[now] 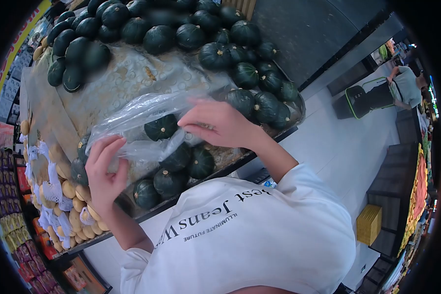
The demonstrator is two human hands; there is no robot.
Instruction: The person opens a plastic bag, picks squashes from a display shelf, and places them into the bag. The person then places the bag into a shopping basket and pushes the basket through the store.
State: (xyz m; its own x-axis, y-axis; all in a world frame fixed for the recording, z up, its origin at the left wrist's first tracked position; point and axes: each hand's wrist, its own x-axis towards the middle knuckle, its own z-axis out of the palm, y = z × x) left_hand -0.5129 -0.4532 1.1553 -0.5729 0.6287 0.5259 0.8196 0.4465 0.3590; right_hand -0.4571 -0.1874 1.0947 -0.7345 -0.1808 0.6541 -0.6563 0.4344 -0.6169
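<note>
Stretched between my two hands is a clear plastic bag [141,109], its mouth spread apart over the display. My left hand [104,169] pinches the bag's left edge, fingers bent around the film. On the other side my right hand [220,122] grips the bag's edge with thumb and fingertips pressed together. A dark green pumpkin [160,127] shows through the bag's opening; whether it lies inside or beneath cannot be made out. More green pumpkins [169,182] sit just below the bag, near the display's front edge.
Green pumpkins [159,39] are heaped along the display's back and right side. Pale yellow melons [78,205], some in white foam nets, lie at left. The display's dark edge [230,169] runs before me. A person [407,87] stands by a black cart [354,102] in the aisle.
</note>
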